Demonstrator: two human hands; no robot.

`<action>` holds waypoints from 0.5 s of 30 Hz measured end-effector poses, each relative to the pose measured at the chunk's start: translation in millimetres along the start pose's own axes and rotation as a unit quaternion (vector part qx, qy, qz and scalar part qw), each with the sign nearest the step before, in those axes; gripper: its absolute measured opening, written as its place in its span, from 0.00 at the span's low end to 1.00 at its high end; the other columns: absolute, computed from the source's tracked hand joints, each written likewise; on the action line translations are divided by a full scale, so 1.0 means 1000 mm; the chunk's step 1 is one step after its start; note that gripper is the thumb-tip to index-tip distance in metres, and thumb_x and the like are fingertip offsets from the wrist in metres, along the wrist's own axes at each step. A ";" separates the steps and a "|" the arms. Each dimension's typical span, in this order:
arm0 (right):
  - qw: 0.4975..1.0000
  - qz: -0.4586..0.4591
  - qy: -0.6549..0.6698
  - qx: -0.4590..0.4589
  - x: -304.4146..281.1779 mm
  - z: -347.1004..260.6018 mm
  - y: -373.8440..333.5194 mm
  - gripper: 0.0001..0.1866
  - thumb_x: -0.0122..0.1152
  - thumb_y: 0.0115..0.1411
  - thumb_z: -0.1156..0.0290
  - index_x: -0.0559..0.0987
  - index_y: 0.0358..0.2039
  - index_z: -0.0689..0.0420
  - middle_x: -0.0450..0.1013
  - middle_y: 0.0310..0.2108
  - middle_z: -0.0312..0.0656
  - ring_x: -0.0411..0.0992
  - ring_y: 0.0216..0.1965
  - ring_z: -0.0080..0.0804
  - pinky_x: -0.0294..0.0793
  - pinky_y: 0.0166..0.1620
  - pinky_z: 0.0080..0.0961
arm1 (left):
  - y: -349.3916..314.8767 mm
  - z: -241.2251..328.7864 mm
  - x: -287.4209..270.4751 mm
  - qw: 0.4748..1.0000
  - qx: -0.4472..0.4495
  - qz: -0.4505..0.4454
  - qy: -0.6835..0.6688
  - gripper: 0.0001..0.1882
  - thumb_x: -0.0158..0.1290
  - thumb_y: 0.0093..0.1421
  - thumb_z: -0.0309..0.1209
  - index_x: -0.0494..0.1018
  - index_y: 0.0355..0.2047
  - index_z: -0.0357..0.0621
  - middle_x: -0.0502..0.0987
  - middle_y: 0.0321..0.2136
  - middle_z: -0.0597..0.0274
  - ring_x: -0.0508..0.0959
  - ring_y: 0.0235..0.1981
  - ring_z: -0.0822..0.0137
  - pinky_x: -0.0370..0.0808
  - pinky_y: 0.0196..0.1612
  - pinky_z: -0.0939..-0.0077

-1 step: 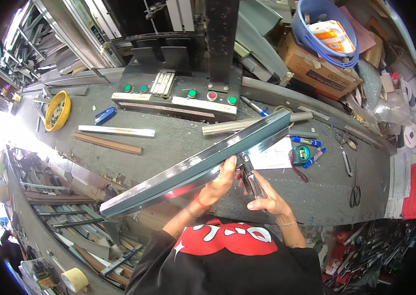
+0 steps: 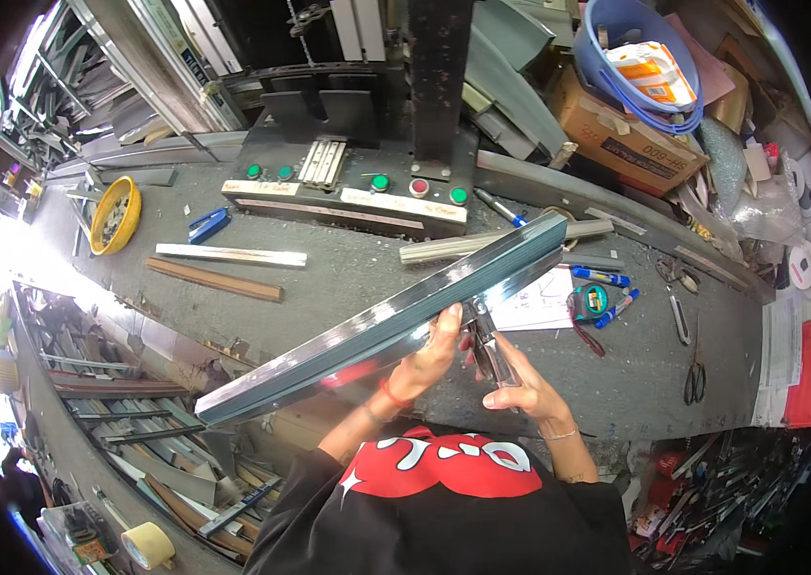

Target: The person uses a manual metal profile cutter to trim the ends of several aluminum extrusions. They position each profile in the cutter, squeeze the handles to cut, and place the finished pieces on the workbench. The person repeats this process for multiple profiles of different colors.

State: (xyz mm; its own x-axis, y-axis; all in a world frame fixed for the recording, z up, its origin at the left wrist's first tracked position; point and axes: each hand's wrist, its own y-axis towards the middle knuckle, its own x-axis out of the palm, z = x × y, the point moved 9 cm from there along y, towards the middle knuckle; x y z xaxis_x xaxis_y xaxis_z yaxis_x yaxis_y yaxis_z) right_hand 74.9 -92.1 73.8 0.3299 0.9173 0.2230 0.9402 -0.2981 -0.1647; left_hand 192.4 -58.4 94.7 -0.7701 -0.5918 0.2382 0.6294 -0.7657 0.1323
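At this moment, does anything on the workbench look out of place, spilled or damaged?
Small pale scraps are scattered over the dark workbench, and a brown strip and a silvery strip lie loose on it. That looks untidy, like uncleared litter; no clear damage or wet spill stands out.

Yellow basket (image 2: 130, 222), brown cardboard box (image 2: 607, 134)

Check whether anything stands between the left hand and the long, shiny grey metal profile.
Nothing visible does: the left hand grips the shiny grey metal profile directly. A dark metal hand tool, held in the right hand, sits beside it.
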 end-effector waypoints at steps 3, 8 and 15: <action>1.000 -0.005 0.000 0.002 0.015 -0.001 0.015 0.51 0.63 0.38 0.68 0.52 0.64 0.58 0.62 0.49 0.40 0.61 0.46 0.28 0.63 0.47 0.24 | 0.000 0.005 -0.019 1.000 -0.005 -0.010 -0.020 0.12 0.45 0.62 0.34 0.70 0.25 0.41 0.66 0.18 0.70 0.66 0.20 0.77 0.64 0.23 0.81; 0.998 0.020 -0.051 0.021 0.035 0.008 0.036 0.41 0.56 0.39 0.76 0.61 0.59 0.58 0.65 0.45 0.38 0.63 0.41 0.25 0.66 0.41 0.22 | -0.002 0.005 -0.045 0.997 -0.039 -0.063 0.023 0.17 0.43 0.64 0.46 0.66 0.33 0.43 0.63 0.24 0.69 0.64 0.24 0.75 0.66 0.28 0.78; 0.998 0.044 -0.045 0.023 0.051 0.012 0.070 0.38 0.52 0.40 0.80 0.62 0.57 0.57 0.65 0.45 0.38 0.63 0.41 0.25 0.68 0.39 0.19 | 0.012 -0.013 -0.077 0.981 -0.154 -0.098 0.071 0.19 0.44 0.63 0.47 0.66 0.45 0.47 0.67 0.39 0.67 0.67 0.42 0.71 0.70 0.46 0.66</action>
State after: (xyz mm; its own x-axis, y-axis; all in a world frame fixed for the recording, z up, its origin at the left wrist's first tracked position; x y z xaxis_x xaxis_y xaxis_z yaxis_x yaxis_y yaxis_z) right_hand 156.4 -62.9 61.8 0.4007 0.9084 0.1194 0.9020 -0.3683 -0.2252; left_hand 257.9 -25.3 65.3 -0.8935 -0.4381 0.0987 0.4235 -0.8951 -0.1392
